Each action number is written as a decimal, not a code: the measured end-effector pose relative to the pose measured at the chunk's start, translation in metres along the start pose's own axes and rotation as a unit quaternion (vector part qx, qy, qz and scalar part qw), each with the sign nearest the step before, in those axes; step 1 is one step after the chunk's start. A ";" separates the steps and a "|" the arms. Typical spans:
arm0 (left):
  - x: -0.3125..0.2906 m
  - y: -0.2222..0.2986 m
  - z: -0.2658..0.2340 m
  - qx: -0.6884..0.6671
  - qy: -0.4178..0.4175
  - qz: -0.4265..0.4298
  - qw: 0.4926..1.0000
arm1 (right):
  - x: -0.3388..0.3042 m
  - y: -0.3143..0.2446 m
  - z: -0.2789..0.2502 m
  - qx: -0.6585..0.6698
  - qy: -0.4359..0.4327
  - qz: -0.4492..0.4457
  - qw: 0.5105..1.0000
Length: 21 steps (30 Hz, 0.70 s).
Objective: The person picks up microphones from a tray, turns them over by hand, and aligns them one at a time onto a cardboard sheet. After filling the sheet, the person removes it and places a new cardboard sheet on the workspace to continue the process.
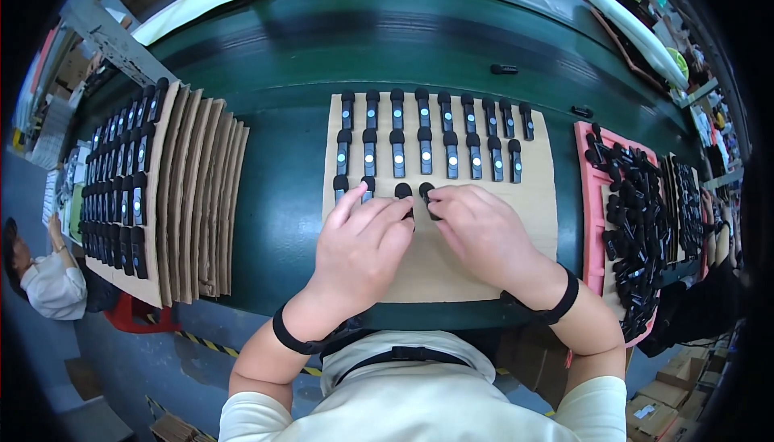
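Note:
A cardboard sheet (pixel 484 249) lies in front of me on the green table, with rows of small black oblong devices (pixel 425 152) standing on it, each with a light window. My left hand (pixel 363 244) rests on the third row, its fingers on a black device (pixel 403 192). Close beside it, my right hand (pixel 480 228) has its fingertips on another black device (pixel 427 194). Both hands cover the row's middle, so how they grip is partly hidden.
A stack of cardboard sheets (pixel 201 200) at the left carries many more black devices (pixel 121 192). A pink tray (pixel 588 200) at the right holds a loose heap of black devices (pixel 637 216). Another person (pixel 44 277) sits at the far left. Boxes stand on the floor, lower right.

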State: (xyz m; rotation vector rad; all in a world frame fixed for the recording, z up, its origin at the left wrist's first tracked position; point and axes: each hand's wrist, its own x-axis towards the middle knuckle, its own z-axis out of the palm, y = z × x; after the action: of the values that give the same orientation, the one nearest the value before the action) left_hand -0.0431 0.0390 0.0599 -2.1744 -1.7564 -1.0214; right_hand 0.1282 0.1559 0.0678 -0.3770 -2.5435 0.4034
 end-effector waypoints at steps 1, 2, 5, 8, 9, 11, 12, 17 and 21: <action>-0.002 0.000 0.002 0.035 -0.018 0.014 0.999 | -0.003 0.000 0.002 -0.017 -0.022 -0.007 1.000; -0.005 -0.001 0.003 0.036 -0.016 0.013 0.999 | -0.005 -0.001 0.005 -0.032 -0.043 -0.016 0.998; -0.015 0.001 0.005 0.052 -0.095 0.021 0.994 | -0.010 -0.005 0.010 -0.047 -0.075 -0.023 0.996; -0.015 0.000 0.005 0.050 -0.099 0.018 0.994 | -0.010 -0.005 0.011 -0.047 -0.093 -0.020 0.994; -0.014 -0.001 0.005 0.050 -0.102 0.016 0.993 | -0.009 -0.004 0.011 -0.050 -0.096 -0.017 0.994; -0.014 -0.002 0.009 0.056 -0.100 0.009 0.993 | -0.008 -0.002 0.013 -0.054 -0.104 -0.011 0.993; -0.012 -0.003 0.012 0.061 -0.094 0.005 0.994 | -0.006 0.000 0.012 -0.058 -0.103 -0.011 0.993; -0.003 -0.003 0.020 0.062 -0.076 -0.018 0.995 | 0.000 0.008 0.014 -0.084 -0.087 0.010 0.993; 0.001 -0.005 0.023 0.047 -0.076 -0.039 0.995 | 0.002 0.017 -0.006 -0.085 -0.076 0.029 0.993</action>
State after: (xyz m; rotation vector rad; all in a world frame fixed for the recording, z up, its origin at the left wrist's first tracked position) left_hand -0.0384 0.0535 0.0417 -2.1925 -1.9279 -0.7885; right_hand 0.1334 0.1734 0.0673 -0.5021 -2.7290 0.2465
